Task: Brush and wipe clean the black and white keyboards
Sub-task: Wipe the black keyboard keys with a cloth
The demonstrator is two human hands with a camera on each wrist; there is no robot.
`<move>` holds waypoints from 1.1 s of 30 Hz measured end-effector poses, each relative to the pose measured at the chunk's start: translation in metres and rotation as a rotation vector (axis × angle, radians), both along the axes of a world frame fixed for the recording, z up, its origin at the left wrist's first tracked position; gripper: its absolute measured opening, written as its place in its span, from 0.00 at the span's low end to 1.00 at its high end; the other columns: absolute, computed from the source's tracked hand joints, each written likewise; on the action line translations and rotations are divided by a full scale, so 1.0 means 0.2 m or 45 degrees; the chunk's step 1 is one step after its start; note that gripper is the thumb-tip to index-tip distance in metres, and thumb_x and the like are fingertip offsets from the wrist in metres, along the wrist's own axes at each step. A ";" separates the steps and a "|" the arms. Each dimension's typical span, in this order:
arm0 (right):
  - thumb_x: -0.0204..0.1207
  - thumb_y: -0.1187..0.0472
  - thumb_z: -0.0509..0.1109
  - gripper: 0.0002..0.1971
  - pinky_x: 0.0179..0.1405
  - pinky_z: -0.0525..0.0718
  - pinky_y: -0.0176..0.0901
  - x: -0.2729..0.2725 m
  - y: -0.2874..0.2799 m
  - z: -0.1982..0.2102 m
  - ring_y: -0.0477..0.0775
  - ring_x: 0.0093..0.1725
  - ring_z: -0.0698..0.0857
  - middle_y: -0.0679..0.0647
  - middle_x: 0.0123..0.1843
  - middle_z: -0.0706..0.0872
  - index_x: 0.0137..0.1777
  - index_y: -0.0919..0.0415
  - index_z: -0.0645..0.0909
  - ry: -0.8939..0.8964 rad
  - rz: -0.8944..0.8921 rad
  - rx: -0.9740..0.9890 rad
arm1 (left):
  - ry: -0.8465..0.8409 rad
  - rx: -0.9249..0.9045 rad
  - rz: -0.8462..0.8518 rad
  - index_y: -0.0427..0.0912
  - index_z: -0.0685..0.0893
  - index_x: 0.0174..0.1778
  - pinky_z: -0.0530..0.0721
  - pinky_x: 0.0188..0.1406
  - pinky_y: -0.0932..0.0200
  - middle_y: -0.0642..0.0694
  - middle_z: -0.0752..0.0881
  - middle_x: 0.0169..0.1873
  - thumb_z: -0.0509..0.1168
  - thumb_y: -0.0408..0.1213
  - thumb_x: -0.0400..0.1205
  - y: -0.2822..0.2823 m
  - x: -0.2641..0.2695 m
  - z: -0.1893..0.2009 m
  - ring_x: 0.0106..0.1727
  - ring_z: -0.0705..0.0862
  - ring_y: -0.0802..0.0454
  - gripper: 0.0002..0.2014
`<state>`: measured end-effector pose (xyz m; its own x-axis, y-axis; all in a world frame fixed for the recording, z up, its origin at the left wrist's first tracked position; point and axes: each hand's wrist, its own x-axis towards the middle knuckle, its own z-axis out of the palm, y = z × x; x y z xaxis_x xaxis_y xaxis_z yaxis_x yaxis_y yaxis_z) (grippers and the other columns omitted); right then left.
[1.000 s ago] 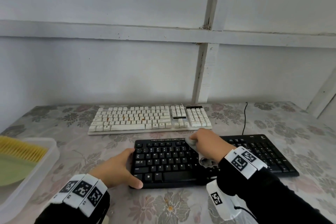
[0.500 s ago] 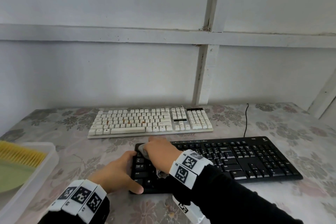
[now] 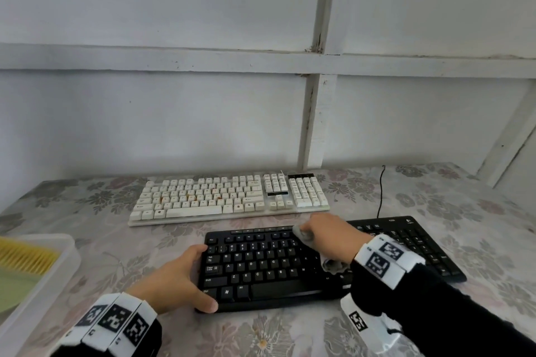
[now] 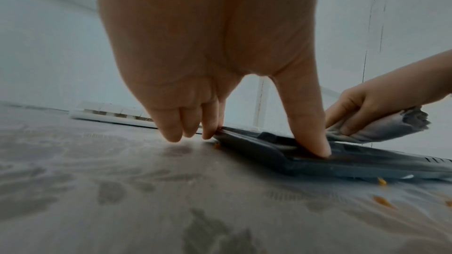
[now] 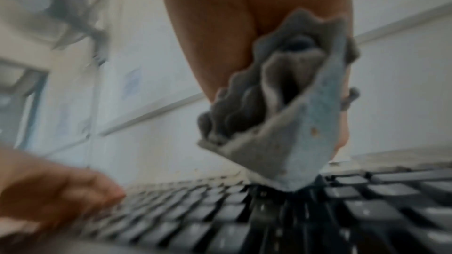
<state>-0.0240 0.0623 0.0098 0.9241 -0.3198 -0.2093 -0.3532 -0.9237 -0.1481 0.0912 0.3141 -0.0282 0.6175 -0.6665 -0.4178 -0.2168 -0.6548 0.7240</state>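
The black keyboard (image 3: 261, 266) lies near me on the flowered table, with the white keyboard (image 3: 229, 197) behind it. My left hand (image 3: 185, 278) grips the black keyboard's left end, thumb at the front corner and fingers at the back corner. In the left wrist view the thumb presses down on the black keyboard (image 4: 367, 163). My right hand (image 3: 327, 235) holds a bunched grey cloth (image 3: 333, 265) against the upper middle keys. The right wrist view is blurred, with the cloth (image 5: 281, 142) touching the keys (image 5: 244, 219).
A clear plastic tray (image 3: 58, 264) at the left edge holds a yellow-bristled brush (image 3: 26, 258). A black cable (image 3: 381, 191) runs from the black keyboard to the wall. Small orange crumbs (image 4: 381, 200) lie on the tablecloth by the keyboard's front edge.
My right hand swept the cloth left across the black keyboard to its left part, then back right to the upper middle. My left hand kept its hold on the left end.
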 end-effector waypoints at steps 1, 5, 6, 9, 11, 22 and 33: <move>0.78 0.71 0.61 0.17 0.48 0.78 0.36 -0.01 -0.04 0.01 0.47 0.36 0.75 0.47 0.37 0.73 0.28 0.57 0.68 -0.008 -0.040 0.031 | 0.001 0.006 -0.003 0.52 0.58 0.77 0.71 0.62 0.62 0.63 0.73 0.62 0.79 0.36 0.61 0.00 0.00 0.00 0.64 0.74 0.57 0.51; 0.82 0.63 0.61 0.12 0.55 0.76 0.39 -0.07 -0.15 0.01 0.59 0.54 0.84 0.58 0.50 0.82 0.56 0.66 0.84 -0.103 -0.020 0.091 | 0.033 -0.007 -0.004 0.52 0.58 0.77 0.71 0.67 0.59 0.63 0.73 0.62 0.80 0.39 0.56 0.01 0.03 -0.03 0.66 0.74 0.57 0.55; 0.84 0.59 0.61 0.14 0.57 0.76 0.40 -0.09 -0.16 0.00 0.59 0.56 0.83 0.58 0.53 0.83 0.58 0.65 0.84 -0.093 -0.004 0.107 | 0.033 -0.011 -0.009 0.52 0.58 0.77 0.71 0.67 0.59 0.63 0.72 0.62 0.80 0.39 0.55 0.01 0.03 -0.03 0.66 0.73 0.57 0.55; 0.85 0.53 0.57 0.17 0.59 0.76 0.43 -0.13 -0.20 -0.05 0.58 0.57 0.82 0.58 0.57 0.82 0.59 0.61 0.84 -0.094 0.023 0.040 | 0.039 -0.027 -0.019 0.53 0.59 0.76 0.71 0.67 0.58 0.63 0.73 0.64 0.80 0.42 0.52 0.01 0.04 -0.04 0.66 0.74 0.57 0.56; 0.85 0.52 0.56 0.18 0.58 0.76 0.42 -0.16 -0.25 -0.06 0.57 0.56 0.83 0.57 0.56 0.82 0.59 0.60 0.84 -0.126 -0.014 0.014 | 0.046 -0.021 -0.019 0.53 0.59 0.77 0.72 0.70 0.56 0.62 0.73 0.66 0.81 0.44 0.50 0.02 0.04 -0.05 0.67 0.74 0.57 0.57; 0.84 0.47 0.55 0.18 0.49 0.76 0.35 -0.41 -0.55 -0.03 0.50 0.49 0.84 0.52 0.53 0.84 0.51 0.51 0.85 -0.154 -0.276 -0.053 | 0.005 -0.012 -0.010 0.54 0.58 0.78 0.70 0.73 0.56 0.59 0.69 0.73 0.81 0.47 0.50 0.02 0.05 -0.06 0.71 0.71 0.58 0.60; 0.82 0.62 0.59 0.13 0.41 0.84 0.34 -0.25 -0.40 0.03 0.43 0.44 0.84 0.47 0.49 0.78 0.59 0.67 0.81 -0.149 -0.195 0.146 | 0.008 0.002 -0.019 0.54 0.58 0.77 0.71 0.72 0.54 0.58 0.71 0.72 0.80 0.48 0.48 0.02 0.05 -0.05 0.69 0.74 0.57 0.60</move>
<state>-0.0738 -0.0186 0.0150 0.8867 -0.4387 -0.1463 -0.4624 -0.8353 -0.2976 0.1010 0.3176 -0.0374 0.6048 -0.6747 -0.4231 -0.2217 -0.6530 0.7242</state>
